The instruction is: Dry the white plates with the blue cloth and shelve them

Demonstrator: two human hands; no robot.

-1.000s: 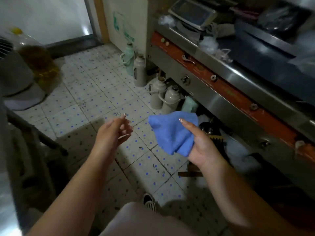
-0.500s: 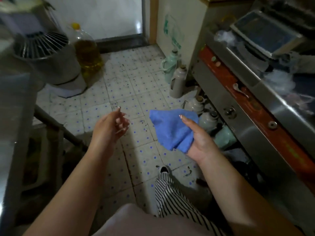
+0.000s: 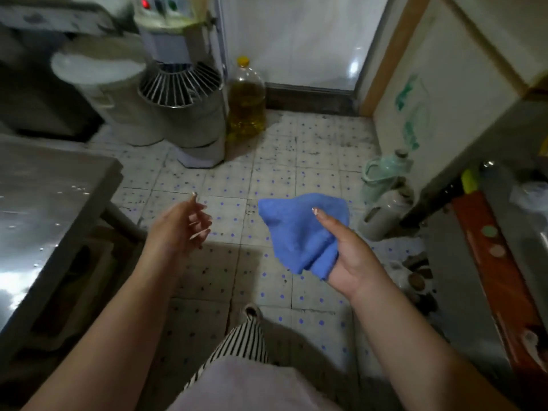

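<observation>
While right hand (image 3: 353,256) grips soft, bunched blue cloth (image 3: 299,232), left hand (image 3: 181,226) idle.

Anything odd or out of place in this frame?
No white plates in view. The right hand holds the blue cloth over the floor; the left hand is empty. A big oil bottle stands directly on the grimy tiled floor.

The blue cloth (image 3: 299,232) looks soft and matt, with a fine nap like microfibre. The table (image 3: 44,203) at the left is bare metal, glossy and streaked with reflections, and the mixer bowl (image 3: 181,114) behind its wire guard (image 3: 179,84) is dull grey metal. The floor tiles (image 3: 275,179) are smooth glazed ceramic, grimy in the joints, and the oil bottle (image 3: 246,105) is clear shiny plastic.
</observation>
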